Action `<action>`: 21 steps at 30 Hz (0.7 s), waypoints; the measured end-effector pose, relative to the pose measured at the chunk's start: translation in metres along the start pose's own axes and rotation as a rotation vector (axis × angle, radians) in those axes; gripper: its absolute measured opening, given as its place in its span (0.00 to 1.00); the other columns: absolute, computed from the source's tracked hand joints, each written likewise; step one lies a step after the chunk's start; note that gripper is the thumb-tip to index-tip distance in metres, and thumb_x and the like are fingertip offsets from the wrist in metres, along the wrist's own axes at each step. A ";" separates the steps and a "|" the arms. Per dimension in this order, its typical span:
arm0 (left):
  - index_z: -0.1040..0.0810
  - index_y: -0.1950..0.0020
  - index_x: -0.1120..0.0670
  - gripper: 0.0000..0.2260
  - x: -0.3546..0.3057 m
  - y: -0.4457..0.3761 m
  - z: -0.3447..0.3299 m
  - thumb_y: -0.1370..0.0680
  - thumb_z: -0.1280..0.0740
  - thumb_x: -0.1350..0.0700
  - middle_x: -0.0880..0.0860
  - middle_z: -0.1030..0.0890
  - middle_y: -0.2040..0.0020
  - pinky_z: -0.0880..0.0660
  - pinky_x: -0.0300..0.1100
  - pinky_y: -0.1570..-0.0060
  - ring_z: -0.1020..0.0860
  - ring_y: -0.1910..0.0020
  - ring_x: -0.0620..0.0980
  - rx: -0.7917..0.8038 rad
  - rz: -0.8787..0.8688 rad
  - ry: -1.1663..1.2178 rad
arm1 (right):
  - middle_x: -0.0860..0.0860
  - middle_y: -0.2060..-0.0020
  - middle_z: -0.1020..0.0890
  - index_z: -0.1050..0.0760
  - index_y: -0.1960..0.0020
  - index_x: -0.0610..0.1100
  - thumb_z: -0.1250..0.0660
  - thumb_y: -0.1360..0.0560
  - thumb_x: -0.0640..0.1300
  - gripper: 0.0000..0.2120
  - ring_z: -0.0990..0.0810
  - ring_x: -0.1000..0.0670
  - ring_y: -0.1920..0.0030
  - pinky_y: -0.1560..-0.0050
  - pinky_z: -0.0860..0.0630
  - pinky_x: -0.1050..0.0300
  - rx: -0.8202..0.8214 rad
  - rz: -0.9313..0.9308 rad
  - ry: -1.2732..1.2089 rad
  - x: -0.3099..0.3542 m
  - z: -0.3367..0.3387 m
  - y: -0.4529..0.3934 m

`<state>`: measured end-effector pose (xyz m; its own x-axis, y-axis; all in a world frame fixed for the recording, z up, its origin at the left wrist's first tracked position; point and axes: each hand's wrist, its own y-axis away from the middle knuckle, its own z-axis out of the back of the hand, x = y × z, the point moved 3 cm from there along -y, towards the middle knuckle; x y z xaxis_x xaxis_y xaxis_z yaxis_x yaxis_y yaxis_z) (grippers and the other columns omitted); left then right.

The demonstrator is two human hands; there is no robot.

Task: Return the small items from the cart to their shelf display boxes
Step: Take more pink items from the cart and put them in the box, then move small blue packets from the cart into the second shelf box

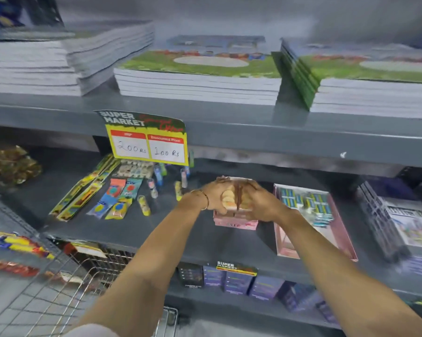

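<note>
Both my hands reach onto the middle grey shelf and meet over a small pink display box (234, 221). My left hand (215, 195) and my right hand (256, 203) press together on a bunch of small round items (228, 199) just above that box. To the right lies a larger pink display box (314, 239) with small blue and green packets at its far end. The wire cart (59, 295) stands at the lower left, under my left arm.
Loose packets, pencil packs and small tubes (122, 190) lie on the shelf to the left. Notebook stacks (195, 79) fill the upper shelf; a price tag (146, 142) hangs from its edge. Booklets (394, 220) sit at right, dark boxes (239, 280) below.
</note>
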<state>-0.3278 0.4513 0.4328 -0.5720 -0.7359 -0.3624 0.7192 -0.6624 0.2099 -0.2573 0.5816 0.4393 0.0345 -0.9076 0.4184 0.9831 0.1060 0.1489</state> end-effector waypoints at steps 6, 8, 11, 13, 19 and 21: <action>0.49 0.24 0.54 0.43 0.019 0.017 -0.010 0.31 0.26 0.57 0.51 0.52 0.21 0.48 0.45 0.23 0.52 0.23 0.50 -0.042 0.038 0.061 | 0.45 0.24 0.48 0.53 0.24 0.44 0.25 0.35 0.43 0.49 0.48 0.45 0.24 0.24 0.46 0.54 0.080 -0.043 0.077 -0.001 -0.011 -0.007; 0.53 0.24 0.55 0.46 0.028 0.038 -0.010 0.30 0.25 0.55 0.52 0.55 0.21 0.48 0.45 0.23 0.54 0.23 0.49 -0.112 0.075 0.105 | 0.43 0.23 0.51 0.54 0.24 0.41 0.27 0.33 0.40 0.47 0.52 0.45 0.23 0.24 0.51 0.56 0.069 -0.030 0.063 0.010 -0.012 -0.005; 0.55 0.23 0.57 0.44 0.054 0.087 -0.012 0.27 0.28 0.52 0.52 0.55 0.21 0.48 0.43 0.25 0.54 0.22 0.50 -0.301 0.182 0.185 | 0.43 0.23 0.47 0.49 0.25 0.39 0.31 0.29 0.37 0.39 0.49 0.47 0.23 0.25 0.52 0.58 -0.058 0.106 0.061 0.055 -0.019 -0.002; 0.55 0.24 0.58 0.42 0.079 0.126 -0.016 0.26 0.30 0.51 0.53 0.55 0.21 0.48 0.43 0.24 0.55 0.22 0.50 -0.405 0.290 0.225 | 0.45 0.24 0.45 0.47 0.25 0.40 0.34 0.28 0.35 0.35 0.48 0.48 0.23 0.26 0.52 0.59 -0.074 0.232 0.056 0.098 -0.033 0.000; 0.56 0.24 0.61 0.42 0.165 0.268 -0.049 0.25 0.31 0.51 0.58 0.56 0.22 0.50 0.45 0.24 0.56 0.23 0.54 -0.426 0.642 0.239 | 0.46 0.23 0.46 0.48 0.25 0.41 0.41 0.25 0.34 0.31 0.48 0.49 0.23 0.25 0.49 0.56 0.173 0.528 0.138 0.228 -0.136 0.002; 0.56 0.24 0.61 0.42 0.196 0.322 -0.073 0.25 0.31 0.49 0.58 0.56 0.22 0.51 0.46 0.23 0.56 0.23 0.55 -0.414 0.785 0.246 | 0.45 0.23 0.45 0.48 0.25 0.40 0.41 0.24 0.34 0.30 0.48 0.49 0.23 0.25 0.51 0.58 0.285 0.634 0.206 0.270 -0.181 0.006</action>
<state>-0.1796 0.1035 0.3635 0.2055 -0.8709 -0.4465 0.9765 0.1520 0.1529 -0.2099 0.2635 0.3910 0.6432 -0.6914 0.3290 0.6787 0.7137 0.1732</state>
